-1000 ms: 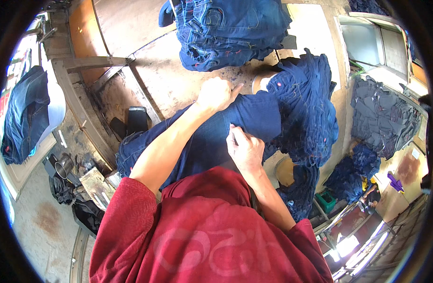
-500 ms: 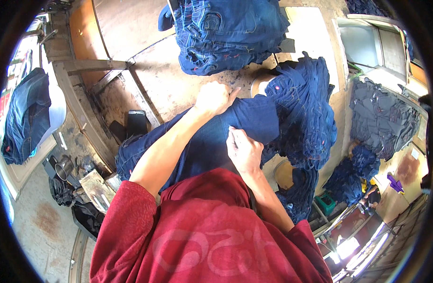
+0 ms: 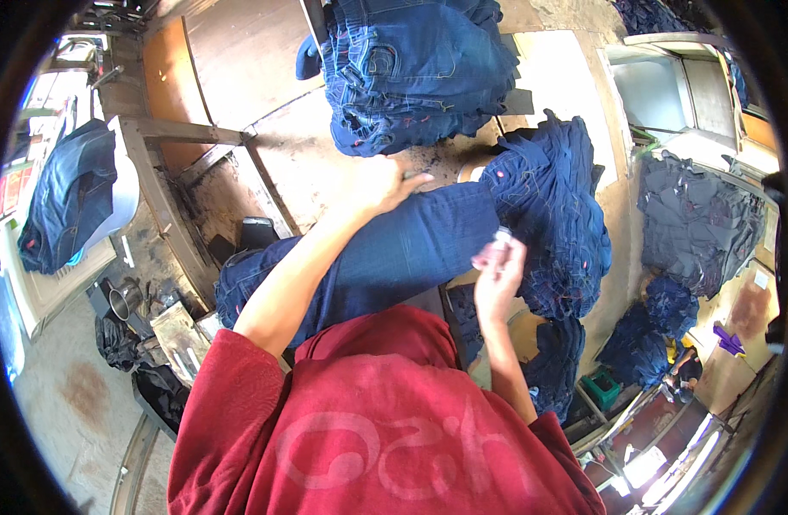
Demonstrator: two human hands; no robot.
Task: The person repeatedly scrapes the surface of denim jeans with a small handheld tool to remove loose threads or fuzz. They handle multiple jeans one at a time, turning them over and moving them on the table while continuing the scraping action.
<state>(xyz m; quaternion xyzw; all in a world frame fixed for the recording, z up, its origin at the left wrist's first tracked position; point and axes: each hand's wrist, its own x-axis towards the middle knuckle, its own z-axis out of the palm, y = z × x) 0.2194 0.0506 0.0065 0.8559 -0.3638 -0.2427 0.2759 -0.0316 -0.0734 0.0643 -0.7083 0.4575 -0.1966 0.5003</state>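
A pair of dark blue jeans (image 3: pixel 402 240) lies stretched in front of me, one leg running left to right. My left hand (image 3: pixel 383 184) is closed at the far edge of that leg, partly washed out by bright light. Over the near right end of the leg, my right hand (image 3: pixel 501 266) is raised with its fingers pinched together. A small pale thing (image 3: pixel 504 235) shows at its fingertips, too small to name. Just right of the leg's end hangs a heap of dark blue jeans (image 3: pixel 565 215) with loose threads.
A thick stack of folded jeans (image 3: pixel 419 69) stands beyond my hands. At the left, more jeans (image 3: pixel 68 197) lie on a white chair, past a wooden frame (image 3: pixel 162 215). Dark grey garments (image 3: pixel 694 215) are piled at the right, above a green crate (image 3: pixel 600 388).
My right hand has moved right, from the middle of the leg to its end, and turned with the fingertips up. My left hand has shifted only slightly. The view has tilted a little.
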